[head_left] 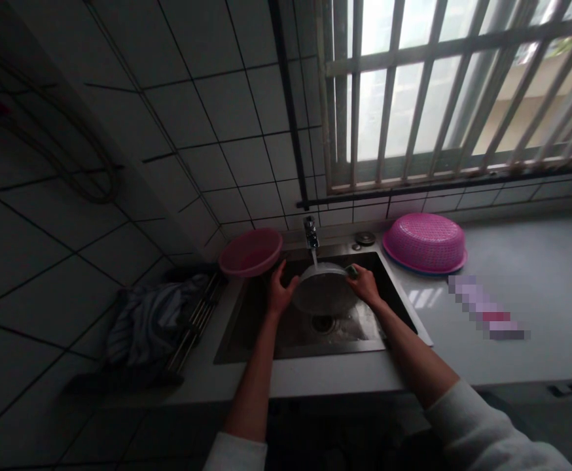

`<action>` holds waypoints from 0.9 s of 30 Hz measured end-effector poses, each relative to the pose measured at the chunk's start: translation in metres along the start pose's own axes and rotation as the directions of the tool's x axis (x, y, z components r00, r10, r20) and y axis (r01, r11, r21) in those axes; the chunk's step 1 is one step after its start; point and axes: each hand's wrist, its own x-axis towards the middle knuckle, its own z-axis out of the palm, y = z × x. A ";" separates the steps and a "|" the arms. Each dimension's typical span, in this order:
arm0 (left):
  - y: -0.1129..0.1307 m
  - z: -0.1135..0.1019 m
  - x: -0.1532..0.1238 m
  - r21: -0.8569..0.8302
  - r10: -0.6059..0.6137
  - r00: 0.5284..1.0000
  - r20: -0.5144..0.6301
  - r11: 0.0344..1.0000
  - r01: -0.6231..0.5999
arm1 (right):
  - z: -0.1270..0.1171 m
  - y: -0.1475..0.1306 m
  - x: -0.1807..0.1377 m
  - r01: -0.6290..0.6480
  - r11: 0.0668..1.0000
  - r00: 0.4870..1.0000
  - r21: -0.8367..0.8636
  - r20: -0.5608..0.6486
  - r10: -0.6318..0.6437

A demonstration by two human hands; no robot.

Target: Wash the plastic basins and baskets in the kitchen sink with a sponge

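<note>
A round grey vessel (326,293), perhaps a metal bowl or a lid, is tilted over the stainless steel sink (296,352). Water runs from the chrome faucet (310,233) onto its far edge. My right hand (363,284) is closed at the vessel's right rim, with a small green piece (351,270) showing at its fingertips; I cannot make out what that piece is. At the left rim my left hand (281,293) has its thumb and fingers spread, the thumb close to or touching the edge. Below the vessel the drain (323,323) shows.
A pink basin (251,252) stands at the sink's back left corner. On the right counter (551,261) lies an upturned pink basket (426,241). A drain cover (365,238) sits behind the sink. Dark cloth (151,317) and a metal rack (198,320) occupy the left.
</note>
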 end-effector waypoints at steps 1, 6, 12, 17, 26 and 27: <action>0.015 -0.002 0.003 0.039 0.086 0.996 -0.029 0.996 -0.085 | 0.001 0.000 0.000 -0.001 1.000 1.000 -0.002 -0.002 0.001; 0.093 -0.002 0.046 0.149 0.429 0.903 -0.014 0.894 -0.422 | 0.003 0.001 0.002 -0.035 0.999 0.999 0.042 -0.007 0.035; 0.121 0.020 0.103 0.223 0.502 0.838 0.213 0.810 -0.542 | 0.006 -0.001 0.002 -0.025 0.995 1.000 0.095 0.019 0.024; 0.114 0.034 0.106 0.207 0.444 0.856 0.266 0.841 -0.501 | 0.009 -0.001 0.002 -0.033 0.997 0.999 0.072 0.027 0.031; 0.045 0.010 0.026 0.212 0.309 0.942 0.132 0.920 -0.331 | 0.008 0.005 0.006 -0.020 0.987 1.000 0.162 0.023 0.017; 0.029 0.008 0.016 0.230 0.240 0.959 0.149 0.935 -0.270 | 0.008 0.006 0.007 -0.019 0.984 1.000 0.175 0.023 0.015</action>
